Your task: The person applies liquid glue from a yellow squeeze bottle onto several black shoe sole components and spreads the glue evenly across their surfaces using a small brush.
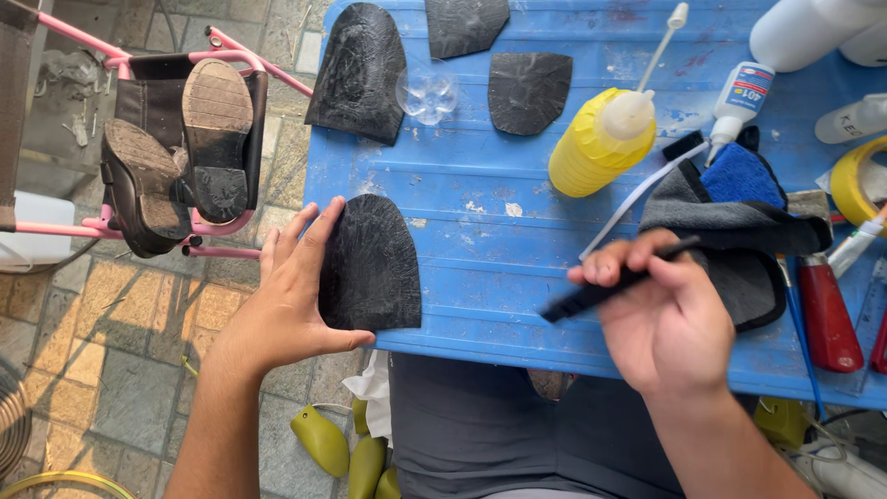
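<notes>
Nearest the body, the right hand point(670, 319) has its fingers point(610, 270) curled tight around a slim black brush-like tool point(605, 291), whose tip points left over the blue slatted plastic counter point(499, 231). The left hand point(286, 296) lies flat at the counter's left edge, fingers spread and pressed along the side of a black rubber half-sole piece point(371, 266), thumb under its lower edge. Just beyond the right hand lie a grey cloth point(730, 236) and a red-handled tool point(825, 314). Farther off stand a yellow squeeze bottle point(596, 148) and three more black rubber sole pieces point(360, 72). Left of the counter, worn brown boots point(176, 148) sit sole-up on a pink metal rack point(111, 60).
</notes>
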